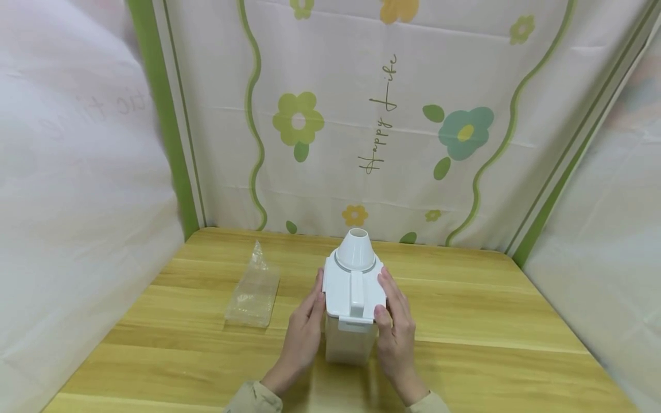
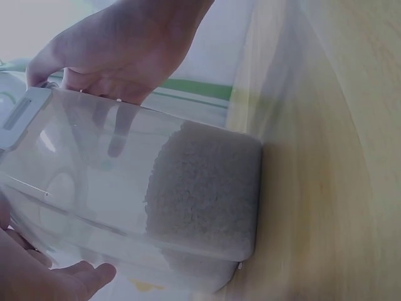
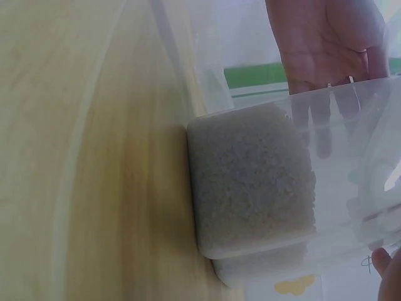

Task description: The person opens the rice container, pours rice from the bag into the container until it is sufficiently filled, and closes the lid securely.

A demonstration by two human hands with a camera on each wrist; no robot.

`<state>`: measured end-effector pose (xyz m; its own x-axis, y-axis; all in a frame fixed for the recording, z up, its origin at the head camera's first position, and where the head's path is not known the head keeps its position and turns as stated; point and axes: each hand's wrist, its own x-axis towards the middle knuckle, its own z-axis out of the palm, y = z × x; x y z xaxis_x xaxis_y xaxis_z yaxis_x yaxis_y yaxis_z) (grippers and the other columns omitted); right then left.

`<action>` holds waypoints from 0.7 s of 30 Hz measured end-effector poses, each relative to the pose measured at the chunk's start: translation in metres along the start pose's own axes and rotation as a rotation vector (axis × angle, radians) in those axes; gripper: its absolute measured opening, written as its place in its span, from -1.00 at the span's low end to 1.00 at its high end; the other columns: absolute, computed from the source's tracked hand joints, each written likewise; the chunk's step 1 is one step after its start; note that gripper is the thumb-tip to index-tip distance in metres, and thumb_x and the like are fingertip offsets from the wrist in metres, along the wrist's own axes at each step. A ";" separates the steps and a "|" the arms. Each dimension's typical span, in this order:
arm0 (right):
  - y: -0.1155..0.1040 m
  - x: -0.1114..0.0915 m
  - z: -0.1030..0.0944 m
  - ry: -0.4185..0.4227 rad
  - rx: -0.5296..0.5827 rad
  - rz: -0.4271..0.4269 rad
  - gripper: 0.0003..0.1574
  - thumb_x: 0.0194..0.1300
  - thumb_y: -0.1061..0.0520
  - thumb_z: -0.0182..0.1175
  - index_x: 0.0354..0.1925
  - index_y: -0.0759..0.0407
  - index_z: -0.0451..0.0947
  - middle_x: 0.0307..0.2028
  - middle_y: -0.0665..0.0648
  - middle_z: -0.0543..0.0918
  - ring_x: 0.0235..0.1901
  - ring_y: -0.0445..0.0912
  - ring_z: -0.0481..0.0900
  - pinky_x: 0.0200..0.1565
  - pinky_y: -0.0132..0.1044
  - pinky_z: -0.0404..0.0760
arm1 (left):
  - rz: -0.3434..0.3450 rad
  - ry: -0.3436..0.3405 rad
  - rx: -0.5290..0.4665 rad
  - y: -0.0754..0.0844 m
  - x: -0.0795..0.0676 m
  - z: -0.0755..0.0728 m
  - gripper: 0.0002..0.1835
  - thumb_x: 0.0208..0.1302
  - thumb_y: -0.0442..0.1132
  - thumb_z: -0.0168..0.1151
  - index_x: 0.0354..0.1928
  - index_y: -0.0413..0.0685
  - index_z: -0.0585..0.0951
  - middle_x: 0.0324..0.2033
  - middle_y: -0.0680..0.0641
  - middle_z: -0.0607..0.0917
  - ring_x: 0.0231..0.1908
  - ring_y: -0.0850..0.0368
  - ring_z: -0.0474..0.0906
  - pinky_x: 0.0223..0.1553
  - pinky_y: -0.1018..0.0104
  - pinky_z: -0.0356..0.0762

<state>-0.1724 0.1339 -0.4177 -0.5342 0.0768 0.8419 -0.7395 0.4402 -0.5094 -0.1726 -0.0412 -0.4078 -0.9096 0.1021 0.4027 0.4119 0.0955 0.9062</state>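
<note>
A clear plastic storage container (image 1: 347,347) stands upright on the table between both hands, under a white lid (image 1: 373,289). On the lid are a cone-shaped white spout or cup (image 1: 356,252) and a raised handle. Pale rice-like grains (image 2: 200,194) fill roughly its lower half in the left wrist view. My left hand (image 1: 302,338) holds its left side, fingers reaching up to the lid's edge. Opposite, my right hand (image 1: 397,344) grips the right side, thumb and fingertips at the lid's rim. In the right wrist view, the left hand's fingers (image 3: 320,125) show through the clear wall.
A crumpled clear plastic bag (image 1: 254,298) lies left of the container on the wooden table (image 1: 480,310). Behind stands a floral printed curtain (image 1: 330,172), and further white cloth panels (image 1: 609,241) hang along both sides.
</note>
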 end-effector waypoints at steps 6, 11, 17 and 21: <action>-0.001 -0.001 0.000 0.002 0.013 0.011 -0.41 0.31 0.37 -0.06 0.31 0.39 0.38 0.33 0.32 0.37 0.27 0.21 0.32 0.24 -0.39 0.38 | -0.011 0.000 -0.015 0.000 0.000 -0.001 -0.46 0.61 0.00 -0.23 0.49 -0.03 0.19 0.43 0.18 0.16 0.39 0.25 0.09 0.35 0.35 0.09; -0.002 -0.001 0.000 -0.003 0.022 0.013 -0.41 0.31 0.38 -0.07 0.31 0.40 0.37 0.34 0.33 0.36 0.28 0.22 0.31 0.23 -0.38 0.39 | -0.019 -0.009 -0.033 0.001 0.000 -0.001 -0.46 0.61 0.01 -0.23 0.50 -0.03 0.17 0.44 0.17 0.13 0.40 0.24 0.07 0.35 0.36 0.07; -0.003 0.000 -0.001 -0.008 0.033 0.022 -0.40 0.32 0.37 -0.08 0.33 0.38 0.36 0.35 0.30 0.34 0.29 0.21 0.30 0.23 -0.37 0.39 | -0.024 -0.010 -0.049 0.000 0.001 0.000 -0.45 0.60 0.02 -0.23 0.50 -0.01 0.17 0.44 0.17 0.12 0.41 0.24 0.05 0.36 0.36 0.05; -0.003 0.000 -0.001 -0.006 0.028 0.016 -0.40 0.31 0.38 -0.08 0.32 0.39 0.37 0.34 0.32 0.35 0.28 0.21 0.31 0.24 -0.37 0.39 | -0.035 -0.005 -0.038 -0.001 0.001 0.000 -0.45 0.60 0.03 -0.24 0.50 -0.02 0.17 0.44 0.18 0.11 0.40 0.25 0.05 0.36 0.36 0.03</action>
<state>-0.1697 0.1331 -0.4163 -0.5487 0.0782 0.8324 -0.7417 0.4138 -0.5278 -0.1738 -0.0407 -0.4081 -0.9231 0.1044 0.3701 0.3775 0.0618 0.9240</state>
